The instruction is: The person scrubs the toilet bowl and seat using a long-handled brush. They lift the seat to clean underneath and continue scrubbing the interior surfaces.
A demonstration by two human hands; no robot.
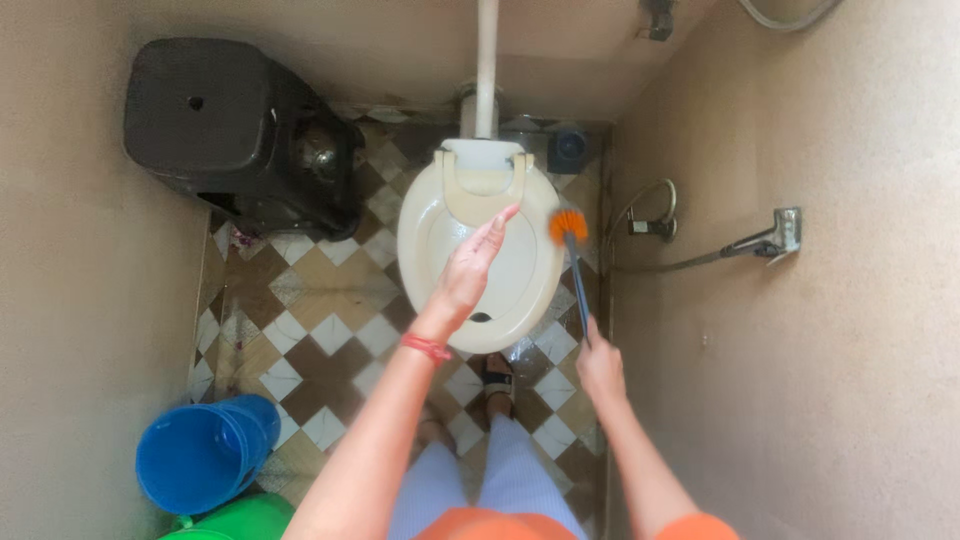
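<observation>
Left hand (468, 272) open, flat over closed toilet lid (500, 285) | right hand (600, 368) grips brush (572, 262) beside rim | bowl not yet exposed; scrubbing not begun

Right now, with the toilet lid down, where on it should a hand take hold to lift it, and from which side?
Best at the front rim of the toilet lid, nearest the person's feet, fingers hooked under from below. The hinge sits at the far end by the pipe, so the front edge swings freest. The left hand hovers over it; the right hand holds the brush.
</observation>
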